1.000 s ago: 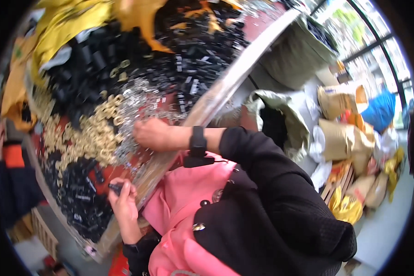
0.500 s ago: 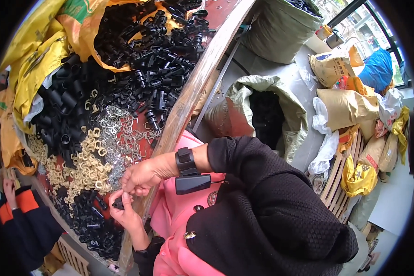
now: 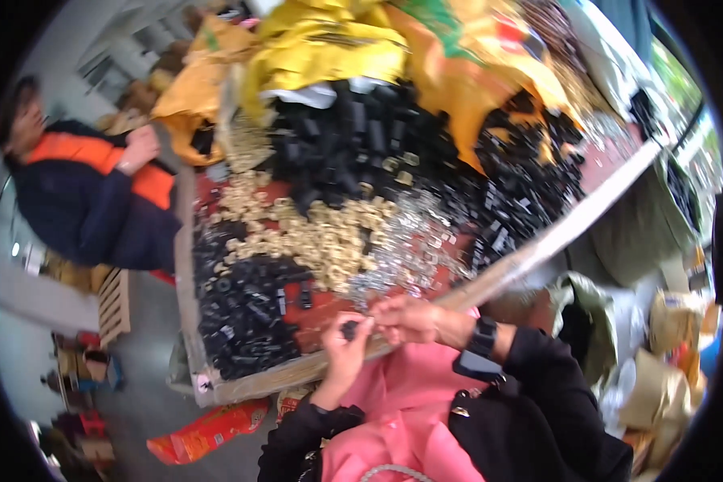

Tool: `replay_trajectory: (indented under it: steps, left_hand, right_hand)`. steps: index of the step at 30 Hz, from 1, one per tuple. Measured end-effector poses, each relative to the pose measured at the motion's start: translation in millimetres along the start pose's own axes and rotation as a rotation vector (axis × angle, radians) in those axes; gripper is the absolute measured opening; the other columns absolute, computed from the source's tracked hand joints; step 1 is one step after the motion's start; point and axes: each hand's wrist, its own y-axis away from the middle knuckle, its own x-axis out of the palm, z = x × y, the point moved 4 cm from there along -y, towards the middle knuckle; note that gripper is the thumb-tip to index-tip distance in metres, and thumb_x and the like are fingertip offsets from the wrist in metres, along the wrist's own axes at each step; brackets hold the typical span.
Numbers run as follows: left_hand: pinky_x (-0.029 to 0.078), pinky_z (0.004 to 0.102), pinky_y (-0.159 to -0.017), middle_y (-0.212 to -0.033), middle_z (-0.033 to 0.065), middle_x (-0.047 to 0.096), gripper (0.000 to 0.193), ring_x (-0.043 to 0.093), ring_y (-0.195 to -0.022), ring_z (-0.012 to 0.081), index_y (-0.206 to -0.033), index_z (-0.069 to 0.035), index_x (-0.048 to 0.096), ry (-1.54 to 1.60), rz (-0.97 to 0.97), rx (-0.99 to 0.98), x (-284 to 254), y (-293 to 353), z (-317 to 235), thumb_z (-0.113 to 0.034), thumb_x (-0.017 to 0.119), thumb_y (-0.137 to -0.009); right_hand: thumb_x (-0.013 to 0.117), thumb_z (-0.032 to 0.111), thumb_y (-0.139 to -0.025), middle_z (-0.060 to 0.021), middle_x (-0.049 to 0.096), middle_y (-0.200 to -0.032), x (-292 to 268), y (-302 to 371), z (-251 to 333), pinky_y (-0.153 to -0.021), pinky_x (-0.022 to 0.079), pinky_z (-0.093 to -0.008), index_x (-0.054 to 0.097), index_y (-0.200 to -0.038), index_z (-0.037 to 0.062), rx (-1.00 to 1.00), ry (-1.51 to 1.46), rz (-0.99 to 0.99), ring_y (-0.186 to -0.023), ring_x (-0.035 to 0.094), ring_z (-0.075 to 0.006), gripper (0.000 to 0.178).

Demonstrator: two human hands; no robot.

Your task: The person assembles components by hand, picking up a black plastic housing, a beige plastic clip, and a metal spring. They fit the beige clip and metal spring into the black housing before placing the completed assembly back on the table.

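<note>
1. Head view, hands: the left hand (image 3: 345, 351) pinches a small black part (image 3: 349, 329) between thumb and fingers, at the near edge of the table (image 3: 277, 384).
2. The right hand (image 3: 414, 317) lies just beside it, fingertips drawn together and close to the part; whether they grip anything cannot be told.
3. Handling, as judged: a firm left pinch, with the part's working end clear of the thumb, should serve best; the right fingertips should come in short and straight. Working over the table would catch a dropped piece.
4. Surroundings, beyond the hands: silver pieces (image 3: 410, 233), loosely heaped; tan rings (image 3: 329, 241), left of these and partly mixed with them.
5. Black pieces (image 3: 245, 329), near left corner; black tubes (image 3: 361, 132), farther back; black fittings (image 3: 530, 193), right, partly spilling from an orange sack (image 3: 450, 88). Yellow bag (image 3: 329, 52), behind the tubes.
6. Co-worker (image 3: 96, 201), beyond the table's left side, well apart. Red bag (image 3: 209, 434), on the floor.
7. Hindrances: a wristband (image 3: 482, 337) with a hanging box (image 3: 478, 367) at the right wrist, which could catch the table edge; mingled heaps, which may make single pieces awkward to pick.
</note>
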Motion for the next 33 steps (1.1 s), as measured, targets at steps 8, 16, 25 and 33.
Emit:
replay_trajectory:
  steps: [8,16,25,33]
  left_hand:
    - [0.043,0.0219,-0.054,-0.072,0.0024,0.054,0.016,0.052,-0.06,0.0093,-0.09,-0.003,0.049,0.192,0.134,-0.124,-3,6,-3,-0.007,0.058,-0.077]
    - [0.044,0.025,-0.061,-0.091,0.0046,0.053,0.027,0.054,-0.071,0.0145,-0.108,-0.003,0.042,0.965,0.248,-0.54,-1,-2,6,-0.013,0.047,-0.084]
    - [0.047,0.0279,-0.067,-0.096,0.0059,0.053,0.024,0.057,-0.082,0.0192,-0.108,-0.003,0.044,0.843,0.243,-0.664,6,-3,28,-0.014,0.044,-0.087]
    - [0.048,0.0298,-0.073,-0.096,0.007,0.054,0.022,0.057,-0.081,0.0184,-0.106,-0.003,0.047,0.888,0.341,-0.703,12,16,17,-0.014,0.043,-0.087]
  right_hand:
    - [0.05,0.014,-0.083,0.001,0.052,-0.066,11,4,-6,-0.045,0.034,-0.0192,0.053,-0.081,0.007,-0.024,0.116,-0.063,-0.051,0.043,-0.0068,0.008]
    - [0.052,0.013,-0.082,-0.0012,0.05,-0.064,-5,1,23,-0.047,0.033,-0.0218,0.051,-0.079,0.0053,-0.337,0.686,-0.143,-0.05,0.041,-0.0096,0.009]
    - [0.055,0.005,-0.069,-0.0085,0.048,-0.088,44,17,43,-0.063,0.036,-0.0339,0.049,-0.078,0.0052,-1.026,1.777,-0.215,-0.075,0.045,-0.0246,0.01]
    - [0.056,0.009,-0.066,-0.0071,0.046,-0.101,53,29,26,-0.071,0.033,-0.0384,0.051,-0.076,0.0071,-0.912,2.055,-0.241,-0.087,0.041,-0.0258,0.011]
